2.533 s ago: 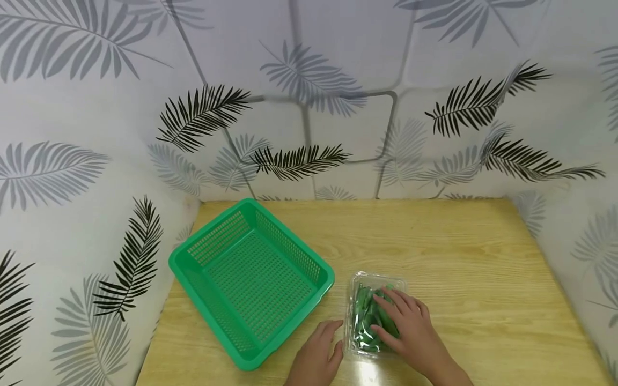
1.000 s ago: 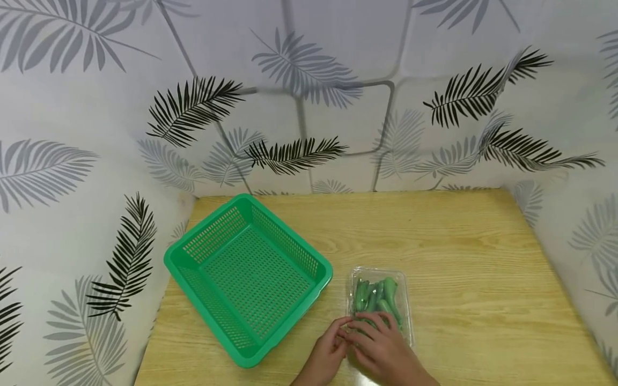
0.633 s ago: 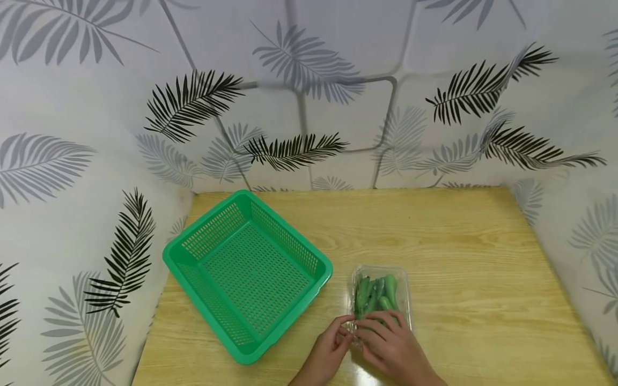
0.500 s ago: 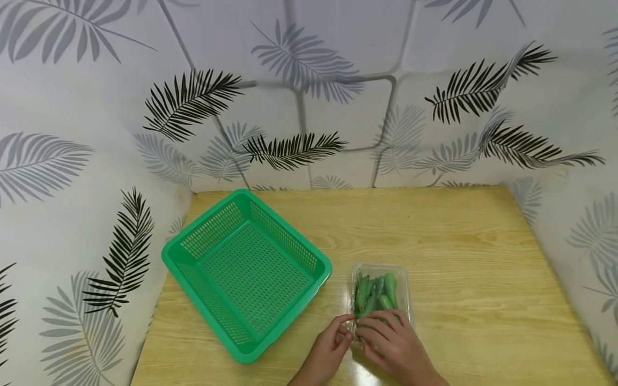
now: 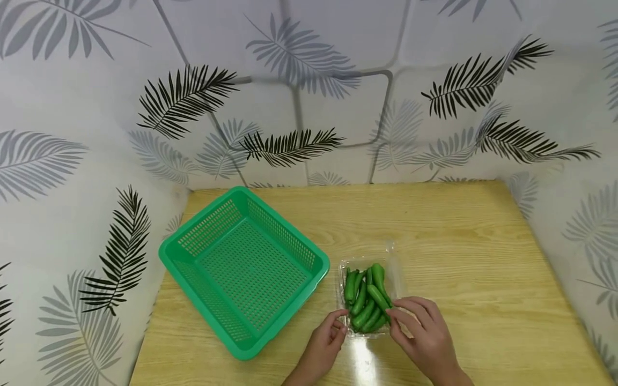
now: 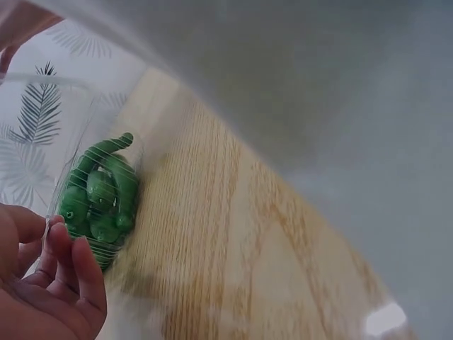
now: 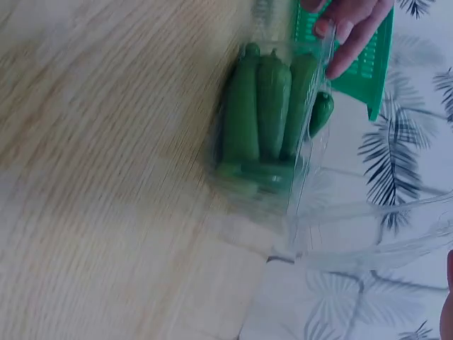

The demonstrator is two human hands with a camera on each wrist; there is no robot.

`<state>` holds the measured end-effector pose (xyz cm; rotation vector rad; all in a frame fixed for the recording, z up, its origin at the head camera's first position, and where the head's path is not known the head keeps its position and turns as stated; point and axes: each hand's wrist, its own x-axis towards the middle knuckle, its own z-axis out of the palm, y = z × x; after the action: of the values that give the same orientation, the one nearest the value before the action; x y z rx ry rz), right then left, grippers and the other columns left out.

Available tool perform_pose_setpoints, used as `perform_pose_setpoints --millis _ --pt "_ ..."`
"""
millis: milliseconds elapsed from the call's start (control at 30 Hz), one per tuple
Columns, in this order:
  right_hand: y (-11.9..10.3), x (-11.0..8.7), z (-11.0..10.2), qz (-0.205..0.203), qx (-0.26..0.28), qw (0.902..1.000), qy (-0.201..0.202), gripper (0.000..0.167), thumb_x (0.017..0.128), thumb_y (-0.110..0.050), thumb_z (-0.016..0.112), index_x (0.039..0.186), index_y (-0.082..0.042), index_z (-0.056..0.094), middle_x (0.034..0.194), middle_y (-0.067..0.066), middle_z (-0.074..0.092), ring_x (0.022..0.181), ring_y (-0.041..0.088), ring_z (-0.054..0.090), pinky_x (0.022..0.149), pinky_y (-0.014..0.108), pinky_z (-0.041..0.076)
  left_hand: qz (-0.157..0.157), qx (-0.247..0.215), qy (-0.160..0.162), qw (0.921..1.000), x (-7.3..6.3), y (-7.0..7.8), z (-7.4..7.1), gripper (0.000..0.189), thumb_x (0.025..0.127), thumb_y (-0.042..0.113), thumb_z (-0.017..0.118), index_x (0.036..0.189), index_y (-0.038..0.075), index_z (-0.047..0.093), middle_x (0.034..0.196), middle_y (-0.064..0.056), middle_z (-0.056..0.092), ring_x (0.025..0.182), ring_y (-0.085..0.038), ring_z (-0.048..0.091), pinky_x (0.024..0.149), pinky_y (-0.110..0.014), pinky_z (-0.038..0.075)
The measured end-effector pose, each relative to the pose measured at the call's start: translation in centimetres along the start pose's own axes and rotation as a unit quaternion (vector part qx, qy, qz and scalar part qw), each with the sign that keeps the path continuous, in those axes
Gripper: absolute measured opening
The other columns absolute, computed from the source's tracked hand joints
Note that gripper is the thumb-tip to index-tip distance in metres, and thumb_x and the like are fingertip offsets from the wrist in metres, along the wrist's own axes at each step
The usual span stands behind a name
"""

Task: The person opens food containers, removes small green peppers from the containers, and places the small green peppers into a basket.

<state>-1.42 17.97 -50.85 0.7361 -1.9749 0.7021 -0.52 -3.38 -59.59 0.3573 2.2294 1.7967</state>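
A clear plastic clamshell box (image 5: 340,279) stands on the table in the head view, its lid (image 5: 397,273) raised along the right side. Inside lie several green peppers (image 5: 359,300), uncovered from above. My left hand (image 5: 322,343) pinches the rim at the box's near left corner; the left wrist view shows that hand (image 6: 53,283) with thumb and fingertips meeting on the thin edge. Over at the right, my right hand (image 5: 425,332) holds the lid's near edge between thumb and fingers. The lid (image 7: 382,234) slants away from the box toward that hand in the right wrist view.
A green perforated plastic basket (image 5: 316,268) with nothing in it stands at an angle left of the box. Both rest on a wooden table (image 5: 458,241). A white cloth (image 5: 338,123) with leaf prints rises behind and at the sides.
Both hands were together at the box's near left corner over the closed lid. My right hand has since swung the lid up to the right, and the peppers are exposed.
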Motion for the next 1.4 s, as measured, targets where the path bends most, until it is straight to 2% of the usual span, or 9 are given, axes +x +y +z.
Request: perform_pose_setpoints --millis 267,433,567,667,767,900,1000,1300,1400 --pt "0.9 -1.3 -1.9 0.065 -0.008 0.9958 0.065 0.028 0.089 -0.017 0.055 0.074 0.002 0.069 0.084 0.017 0.063 0.076 0.034 0.053 0.085 0.023 0.038 0.0 0.006 0.006 1.0 -0.1 1.0 -0.2 0.033 0.096 0.005 0.05 0.129 0.002 0.048 0.093 -0.019 0.059 0.064 -0.027 0.055 0.054 -0.021 0.044" --pt "1.7 -3.2 -2.9 0.117 -0.031 0.9887 0.088 0.032 0.091 -0.02 0.053 0.074 0.004 0.067 0.086 0.019 0.061 0.076 0.031 0.051 0.083 0.019 0.036 0.0 0.007 0.004 1.0 0.0 0.4 -0.2 0.034 0.097 0.013 0.051 0.13 0.007 0.048 0.093 -0.014 0.06 0.064 -0.023 0.055 0.055 -0.021 0.044" --pt "2.1 -4.3 -3.7 0.174 -0.041 0.9781 0.107 0.032 0.09 -0.017 0.054 0.075 0.008 0.066 0.086 0.022 0.06 0.081 0.025 0.052 0.081 0.015 0.037 0.002 0.0 0.002 1.0 0.0 0.0 -0.3 0.035 0.097 0.017 0.052 0.131 0.01 0.048 0.093 -0.011 0.06 0.065 -0.019 0.055 0.055 -0.022 0.045" --pt "1.9 -4.4 -4.3 0.22 -0.054 0.9668 0.118 0.022 0.086 -0.006 0.055 0.076 0.011 0.066 0.087 0.024 0.059 0.087 0.02 0.054 0.081 0.012 0.038 0.002 -0.003 -0.001 1.0 0.1 -0.1 -0.4 0.035 0.097 0.017 0.052 0.131 0.01 0.048 0.093 -0.01 0.06 0.064 -0.014 0.054 0.055 -0.022 0.045" --pt "2.4 -5.5 -4.8 0.268 -0.069 0.9529 0.123 0.013 0.08 0.005 0.055 0.08 0.011 0.066 0.09 0.021 0.061 0.091 0.012 0.055 0.081 0.01 0.039 -0.002 0.0 -0.002 1.0 0.1 0.0 -0.5 0.035 0.097 0.016 0.052 0.131 0.01 0.048 0.092 -0.006 0.059 0.064 -0.007 0.052 0.055 -0.022 0.045" --pt "3.7 -7.7 -5.0 0.311 -0.085 0.9383 0.126 0.014 0.077 0.011 0.057 0.083 0.008 0.068 0.094 0.016 0.063 0.094 0.003 0.055 0.083 0.011 0.039 -0.008 0.0 -0.003 1.0 0.1 0.2 -0.5 0.035 0.097 0.016 0.052 0.131 0.01 0.048 0.091 -0.003 0.058 0.064 -0.004 0.05 0.055 -0.022 0.045" --pt "4.0 -8.3 -5.0 0.338 -0.098 0.9283 0.119 0.016 0.076 0.013 0.057 0.085 0.007 0.069 0.094 0.017 0.063 0.092 -0.002 0.054 0.082 0.011 0.04 -0.012 -0.001 -0.003 0.9999 0.1 0.2 -0.5 0.035 0.097 0.017 0.052 0.131 0.011 0.049 0.092 -0.003 0.058 0.064 -0.007 0.052 0.055 -0.022 0.045" --pt "4.7 -10.6 -5.0 0.441 -0.124 0.8879 0.044 0.019 0.076 0.015 0.056 0.09 0.007 0.067 0.09 0.013 0.059 0.085 -0.015 0.048 0.075 0.004 0.04 -0.009 0.003 0.001 1.0 0.2 0.0 -0.5 0.035 0.096 0.018 0.053 0.131 0.012 0.049 0.092 -0.005 0.059 0.066 -0.007 0.053 0.057 -0.022 0.045" --pt "4.9 -11.4 -4.7 0.49 -0.132 0.8615 -0.003 0.018 0.079 0.011 0.057 0.092 0.003 0.067 0.092 0.01 0.058 0.08 -0.016 0.046 0.071 0.002 0.038 -0.011 0.006 0.005 0.9999 0.1 0.4 -0.5 0.035 0.096 0.016 0.053 0.131 0.011 0.049 0.092 -0.006 0.059 0.066 -0.008 0.053 0.056 -0.021 0.045"
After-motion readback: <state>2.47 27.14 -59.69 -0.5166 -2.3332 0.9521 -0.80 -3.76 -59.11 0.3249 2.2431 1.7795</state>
